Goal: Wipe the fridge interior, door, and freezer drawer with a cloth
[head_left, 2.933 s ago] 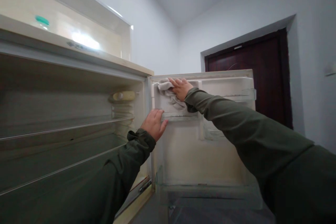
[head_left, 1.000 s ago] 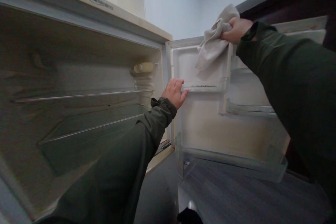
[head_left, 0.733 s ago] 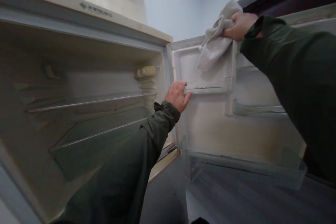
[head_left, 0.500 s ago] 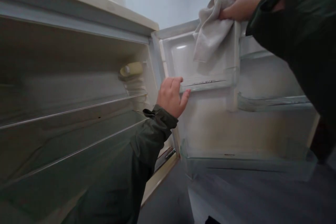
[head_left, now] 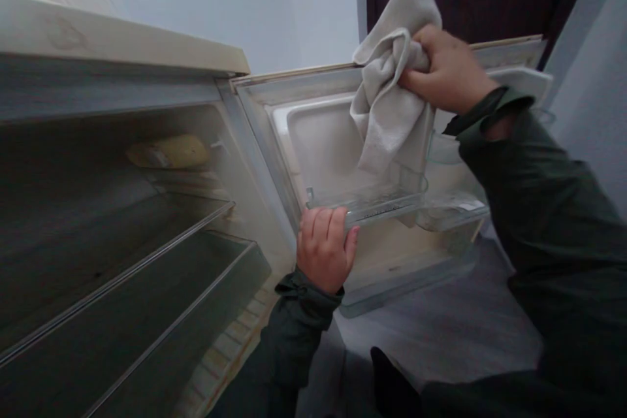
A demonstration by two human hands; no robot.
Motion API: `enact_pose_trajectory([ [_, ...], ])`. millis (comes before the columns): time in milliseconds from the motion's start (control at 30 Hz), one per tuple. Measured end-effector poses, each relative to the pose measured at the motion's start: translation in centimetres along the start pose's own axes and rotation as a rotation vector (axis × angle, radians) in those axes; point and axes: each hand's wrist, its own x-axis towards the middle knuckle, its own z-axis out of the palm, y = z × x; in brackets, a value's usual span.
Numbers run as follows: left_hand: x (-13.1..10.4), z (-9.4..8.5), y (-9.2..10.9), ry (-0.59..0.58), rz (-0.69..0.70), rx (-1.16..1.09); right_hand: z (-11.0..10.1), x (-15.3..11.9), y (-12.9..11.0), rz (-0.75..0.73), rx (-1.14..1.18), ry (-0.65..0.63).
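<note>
Off-white crumpled fabric cloth (head_left: 389, 88) is held at 1 o'clock, in front of the upper compartment of the open fridge door with white plastic lining (head_left: 328, 144). Cloth is grasped in the right hand (head_left: 448, 72), bunched between thumb and fingers, lower end hanging free; contact with the lining cannot be confirmed. Left hand (head_left: 324, 248), at 6 o'clock, is laid over the left end of the clear plastic door rack (head_left: 382, 209); whether its grip is clenched or merely rested cannot be told.

Progress, as judged from this view: door opened, cloth brought up, left hand placed. No area can be signed off as finished. Brownish marks are seen along the door's top edge and on the ribbed cream ledge (head_left: 228, 343) at 7 o'clock. Door rack is mounted, as is the clear plastic lower bin (head_left: 406, 284) at 5 o'clock. Clear glass shelf (head_left: 122, 279) at 8 o'clock is touched by neither hand. Most seems left; exact share not readable.
</note>
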Motion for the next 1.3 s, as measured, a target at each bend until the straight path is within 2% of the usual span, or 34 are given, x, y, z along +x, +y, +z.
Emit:
enact_pose_trajectory([
  [100,0.3,-0.4,0.3,-0.022,-0.027,-0.019,0.3,0.0,0.0,0.022,-0.03,-0.041],
  [200,0.7,-1.1,0.4,-0.144,-0.064,-0.064,-0.4,-0.3,-0.5,0.008,-0.108,-0.122],
  [300,1.2,-1.6,0.1,-0.347,-0.103,-0.135,-1.4,-0.8,-2.4,-0.167,-0.172,-0.166],
  [367,1.3,-1.8,0.0,-0.425,-0.145,-0.153,-1.4,-1.6,-4.3,-0.301,-0.151,-0.231],
  [433,1.3,-2.0,0.0,-0.434,-0.176,-0.157,-0.3,-2.9,-6.4,-0.407,-0.073,-0.363],
  [500,1.2,-2.1,0.1,-0.418,-0.189,-0.166,1.7,-4.6,-8.4,-0.477,0.014,-0.54],
  [633,0.9,-2.4,-0.1,-0.374,-0.158,-0.144,5.4,-7.0,-10.7,-0.487,0.135,-0.866],
  [700,0.8,-2.4,-0.3,-0.35,-0.134,-0.132,5.8,-7.3,-10.7,-0.462,0.139,-0.962],
  [800,0.6,-2.5,-0.5,-0.35,-0.144,-0.136,4.7,-6.9,-9.5,-0.458,0.07,-1.029],
  [900,0.4,-2.5,-0.4,-0.339,-0.162,-0.143,2.9,-6.8,-7.2,-0.462,-0.033,-0.985],
  [967,0.3,-2.4,-0.1,-0.299,-0.167,-0.149,1.9,-7.3,-5.6,-0.457,-0.038,-0.881],
  [1033,0.2,-2.3,0.2,-0.265,-0.18,-0.152,1.0,-8.3,-4.6,-0.435,0.057,-0.722],
  [1133,0.0,-1.9,0.6,-0.232,-0.225,-0.178,0.0,-10.8,-4.8,-0.368,0.237,-0.513],
  [1200,0.0,-1.6,0.7,-0.209,-0.276,-0.197,0.0,-12.6,-5.7,-0.41,0.31,-0.477],
  [1300,0.3,-1.5,0.5,-0.216,-0.301,-0.215,0.9,-14.9,-6.6,-0.54,0.301,-0.454],
])
